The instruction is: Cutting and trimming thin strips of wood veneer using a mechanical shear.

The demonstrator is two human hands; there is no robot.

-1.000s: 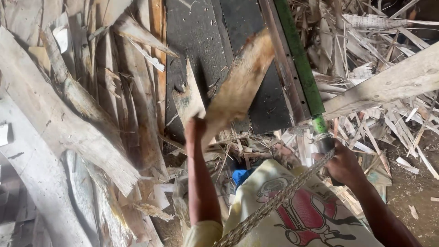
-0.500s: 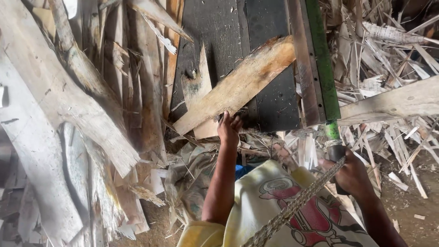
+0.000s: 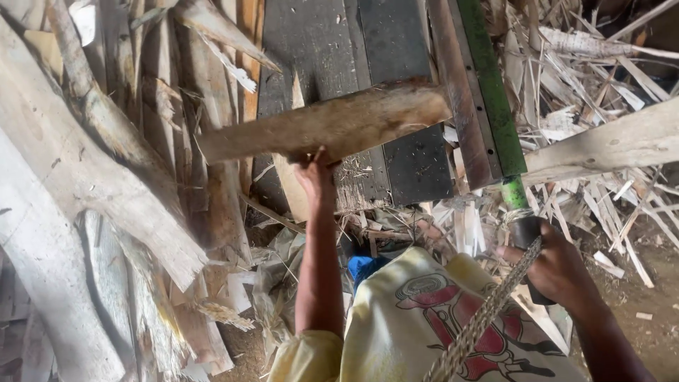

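Wood slab [image 3: 332, 126] sits at frame centre, lying nearly horizontal, slightly higher at its right end, held up over a dark plank surface [image 3: 318, 49]. Left hand [image 3: 316, 172] grips its lower edge from below, fingers closed around the wood, arm running up from bottom centre. Right end of the slab is close to or touching a long blade with a green strip [image 3: 488, 92] that runs diagonally from top centre down to right of centre. Right hand [image 3: 559, 272], lower right, is closed tight on the blade's dark handle [image 3: 527, 233]. A braided rope [image 3: 488, 318] crosses in front of that hand toward bottom centre. Left side of frame: big rough timber pieces [image 3: 85, 177] stacked leaning. Upper right: heap of thin wood slivers [image 3: 601, 71] and one pale plank [image 3: 615, 141]. Bottom centre: yellowish printed cloth [image 3: 424, 318], blue scrap [image 3: 364, 267] just above it. No containers visible.
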